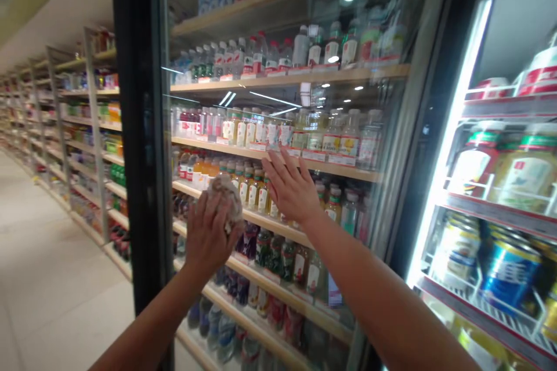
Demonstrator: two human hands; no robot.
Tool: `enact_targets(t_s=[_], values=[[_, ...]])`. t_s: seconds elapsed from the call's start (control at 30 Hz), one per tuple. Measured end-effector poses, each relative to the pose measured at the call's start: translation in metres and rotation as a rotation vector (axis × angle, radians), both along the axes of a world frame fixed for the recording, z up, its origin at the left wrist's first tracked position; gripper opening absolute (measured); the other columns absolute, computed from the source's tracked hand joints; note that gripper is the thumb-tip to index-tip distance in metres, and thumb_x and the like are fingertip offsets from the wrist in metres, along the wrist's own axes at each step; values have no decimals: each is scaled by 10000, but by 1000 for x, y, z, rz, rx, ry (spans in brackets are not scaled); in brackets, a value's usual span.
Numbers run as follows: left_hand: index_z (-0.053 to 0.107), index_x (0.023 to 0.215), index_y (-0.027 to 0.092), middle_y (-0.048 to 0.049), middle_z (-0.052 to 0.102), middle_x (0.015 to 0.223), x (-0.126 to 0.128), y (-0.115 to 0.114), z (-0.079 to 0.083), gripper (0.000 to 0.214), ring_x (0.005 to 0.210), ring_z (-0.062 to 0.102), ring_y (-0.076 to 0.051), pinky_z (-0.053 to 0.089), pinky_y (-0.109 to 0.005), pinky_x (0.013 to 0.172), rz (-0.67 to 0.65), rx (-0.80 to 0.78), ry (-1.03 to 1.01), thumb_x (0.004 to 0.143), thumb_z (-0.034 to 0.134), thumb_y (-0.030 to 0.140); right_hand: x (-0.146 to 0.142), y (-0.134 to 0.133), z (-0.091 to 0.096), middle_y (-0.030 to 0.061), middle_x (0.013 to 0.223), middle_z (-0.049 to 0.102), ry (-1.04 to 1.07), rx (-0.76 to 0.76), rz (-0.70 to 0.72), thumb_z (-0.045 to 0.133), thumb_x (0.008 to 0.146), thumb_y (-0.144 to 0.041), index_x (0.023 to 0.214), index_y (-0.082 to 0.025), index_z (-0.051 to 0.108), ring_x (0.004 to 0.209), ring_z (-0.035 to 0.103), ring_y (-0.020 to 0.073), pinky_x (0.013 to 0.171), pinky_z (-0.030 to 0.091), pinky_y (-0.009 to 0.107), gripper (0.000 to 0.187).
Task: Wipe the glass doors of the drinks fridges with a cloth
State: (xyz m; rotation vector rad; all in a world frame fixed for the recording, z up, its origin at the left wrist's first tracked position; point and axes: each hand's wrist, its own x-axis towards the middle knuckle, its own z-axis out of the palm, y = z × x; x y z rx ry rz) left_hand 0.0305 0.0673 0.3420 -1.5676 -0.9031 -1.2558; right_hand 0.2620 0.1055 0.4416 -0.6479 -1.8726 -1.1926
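A tall glass door with a dark frame fills the middle of the head view. Against its pane, my left hand holds a crumpled, light brown cloth, fingers bent over it. To the right and slightly higher, my right hand is flat with fingers stretched out, at the glass and holding nothing. Rows of bottles on wooden shelves show in the pane; I cannot tell how much is reflection.
On the right stands a lit cooler with wire shelves, bottles and a blue can pack. The door's black frame edge rises at the left. Beyond it, long stocked shelves line a pale floor.
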Motion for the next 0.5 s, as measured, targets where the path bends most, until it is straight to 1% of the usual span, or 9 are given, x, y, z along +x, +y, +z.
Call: enact_targets(t_s=[0.07,0.1,0.17,0.2,0.23,0.3,0.37,0.43,0.5], values=[[170,1672,218,-217,262,1669,-7,7,15,749,1559,203,-424,228,-727,1219,59,-4,-133,1029,549,286,0,3,0,39,1706,243,-5,-29,4,435,1060,-317,1662,-195,203,1613,123,261,1323,138,563,657],[156,1678,217,-197,192,1693,-9,10,22,720,1567,156,-430,200,-731,1224,77,-15,-213,1047,497,282,-1,4,-1,41,1706,242,-8,-42,3,440,1058,-316,1667,-199,184,1612,124,264,1322,140,568,671],[136,1682,212,-152,124,1711,-10,15,29,691,1577,75,-426,171,-710,1243,86,-32,-292,1061,431,272,-1,6,0,41,1708,238,-11,-54,-1,437,1058,-313,1669,-202,174,1613,123,268,1321,137,572,674],[124,1683,202,-143,131,1711,-8,16,29,696,1579,69,-415,176,-685,1255,78,-33,-262,1059,424,269,-1,7,0,40,1708,236,-10,-54,-4,430,1060,-311,1667,-200,182,1613,121,269,1322,132,570,665],[114,1683,189,-146,154,1706,-5,17,28,710,1580,85,-401,190,-653,1264,69,-41,-189,1053,433,269,-2,7,0,40,1709,234,-8,-51,-9,422,1063,-309,1665,-196,193,1613,120,269,1324,124,566,654],[131,1681,176,-161,255,1677,-2,19,24,738,1574,161,-368,229,-584,1274,46,-49,16,1036,479,269,-2,9,0,39,1705,247,0,-36,-11,418,1065,-308,1661,-192,208,1611,131,270,1326,107,559,642],[186,1674,195,-151,379,1628,-4,21,27,733,1559,242,-332,243,-528,1280,34,-50,170,1025,520,260,-2,10,0,43,1699,267,8,-35,0,433,1060,-307,1665,-196,194,1608,148,272,1325,98,559,659],[240,1664,206,-137,432,1601,-11,23,37,690,1551,274,-313,241,-511,1285,25,-46,173,1032,514,249,-2,11,0,50,1699,267,6,-57,12,450,1050,-298,1672,-200,165,1608,147,275,1323,102,568,691],[255,1659,178,-147,376,1632,-17,26,51,652,1564,235,-317,239,-530,1285,17,-41,56,1049,469,258,-1,11,0,56,1707,243,-4,-90,10,446,1050,-292,1674,-198,148,1611,127,280,1319,115,578,699]])
